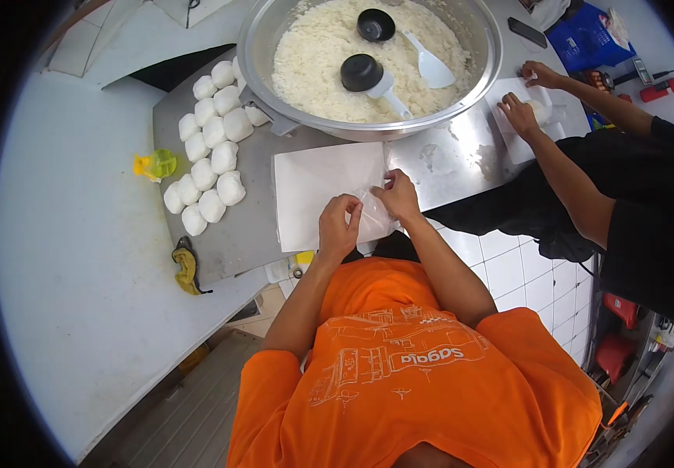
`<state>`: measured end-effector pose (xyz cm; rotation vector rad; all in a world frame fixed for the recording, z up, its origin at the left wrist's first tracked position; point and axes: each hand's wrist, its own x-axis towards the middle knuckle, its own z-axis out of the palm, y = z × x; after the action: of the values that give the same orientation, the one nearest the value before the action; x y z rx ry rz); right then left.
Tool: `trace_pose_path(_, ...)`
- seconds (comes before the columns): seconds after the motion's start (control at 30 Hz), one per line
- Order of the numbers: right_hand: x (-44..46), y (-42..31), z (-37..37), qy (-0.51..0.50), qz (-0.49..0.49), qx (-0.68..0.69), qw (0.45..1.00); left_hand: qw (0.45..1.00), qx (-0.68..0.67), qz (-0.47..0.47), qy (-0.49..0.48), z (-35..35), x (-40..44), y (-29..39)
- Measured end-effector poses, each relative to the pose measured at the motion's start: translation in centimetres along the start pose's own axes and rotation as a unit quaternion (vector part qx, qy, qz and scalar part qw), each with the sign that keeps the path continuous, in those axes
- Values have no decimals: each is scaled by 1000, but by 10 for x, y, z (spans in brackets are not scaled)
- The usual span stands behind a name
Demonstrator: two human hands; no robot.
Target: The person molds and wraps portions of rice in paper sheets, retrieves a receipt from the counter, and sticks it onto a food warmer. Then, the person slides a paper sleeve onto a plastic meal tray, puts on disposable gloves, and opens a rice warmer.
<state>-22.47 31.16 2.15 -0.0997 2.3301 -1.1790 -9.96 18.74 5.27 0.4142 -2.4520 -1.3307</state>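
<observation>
At the left a yellow-capped bottle [156, 164] stands beside the steel table [255, 183], and on the table's left part a cluster of white bundles [214, 131] lies packed close, most of them touching. Just right of the bundles, at the table's far side, sits a big metal pot [337, 127] holding rice [313, 54], with two black scoops [362, 72] and two white paddles [431, 66] resting on it. In front of the pot, close to the person, lies a white paper stack [317, 195]. At its right part the left hand [340, 226] pinches the clear plastic [376, 210] between thumb and fingers; the right hand [399, 195] grips the same plastic at its farther edge — whether anything is inside, I cannot tell. The step in hand looks like parting or opening the plastic above the paper. The next move probably calls for a light, even spread with both hands, so the film comes loose without tearing — and without dragging the paper along. Farther right, a co-worker's hands [518, 117] are at a white mound [539, 111] on a pale sheet.
</observation>
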Motion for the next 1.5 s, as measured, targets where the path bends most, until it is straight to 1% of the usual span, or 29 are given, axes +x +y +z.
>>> trace_pose_path(0.07,9,12,9,-12,-24,-1,1000,1000,1,-7,-7,-6,-2,-6)
trace_pose_path(0.17,4,11,20,51,-144,-90,984,999,-27,-11,40,-16,-3,-3)
trace_pose_path(0.27,-5,-10,26,49,-80,-74,993,995,-71,-4,65,-27,-3,-1)
trace_pose_path(0.37,1,-6,34,38,-47,-40,997,998,-35,-26,-34,-50,-5,-11)
trace_pose_path(0.47,3,-6,39,-35,-22,-58,997,998,-8,-23,54,-70,-10,-44)
trace_pose_path(0.5,-1,-7,42,21,-33,-9,999,994,50,-7,101,-80,-11,-65)
trace_pose_path(0.53,-7,-7,45,78,-48,40,995,974,163,-10,155,-94,-9,-71)
trace_pose_path(0.57,-12,-8,49,136,-64,89,985,939,273,-13,207,-107,-8,-76)
trace_pose_path(0.6,-15,-9,49,187,-69,86,976,938,288,-26,191,-116,-9,-92)
trace_pose_path(0.67,-19,-12,48,203,-46,95,973,933,319,-55,157,-122,-12,-127)
trace_pose_path(0.7,-21,-10,49,210,-31,98,972,946,271,-104,143,-124,-7,-126)
trace_pose_path(0.73,-21,-5,50,192,-19,62,979,955,222,-153,126,-124,-2,-122)
trace_pose_path(0.77,-20,0,51,170,-16,55,984,958,172,-201,109,-126,3,-121)
trace_pose_path(0.83,-19,2,52,125,-8,40,991,956,166,-240,34,-129,10,-134)
trace_pose_path(0.87,-19,5,53,125,-19,15,992,952,163,-259,-5,-130,12,-141)
trace_pose_path(0.93,-27,-5,52,123,-34,-36,991,964,180,-193,7,-131,13,-151)
trace_pose_path(0.97,-25,-4,51,105,-19,-59,992,968,190,-161,11,-131,10,-155)
trace_pose_path(1.03,-18,1,43,72,7,-103,992,963,183,-189,50,-133,18,-131)
trace_pose_path(1.07,-24,5,41,42,3,-22,999,960,181,-202,72,-135,19,-119)
trace_pose_path(1.1,-26,6,39,12,-5,60,998,962,176,-196,68,-136,18,-119)
trace_pose_path(1.17,-24,5,32,-46,-32,221,974,968,166,-178,66,-135,21,-122)
trace_pose_path(1.2,-33,-9,22,-57,-21,206,977,968,146,-197,57,-134,23,-126)
trace_pose_path(1.27,-28,3,15,-62,-30,201,977,966,104,-231,42,-133,23,-136)
trace_pose_path(1.37,-26,11,-2,-57,-32,196,978,968,74,-237,39,-129,15,-141)
trace_pose_path(1.4,-23,14,-10,-56,-29,202,977,966,46,-252,44,-130,13,-137)
trace_pose_path(1.43,-24,21,-17,-56,-18,206,977,970,26,-239,49,-128,15,-139)
trace_pose_path(1.47,-22,32,-25,-63,-31,248,966,971,7,-234,46,-125,10,-141)
trace_pose_path(1.5,-22,42,-37,-83,-71,217,970,971,-10,-235,41,-121,-5,-140)
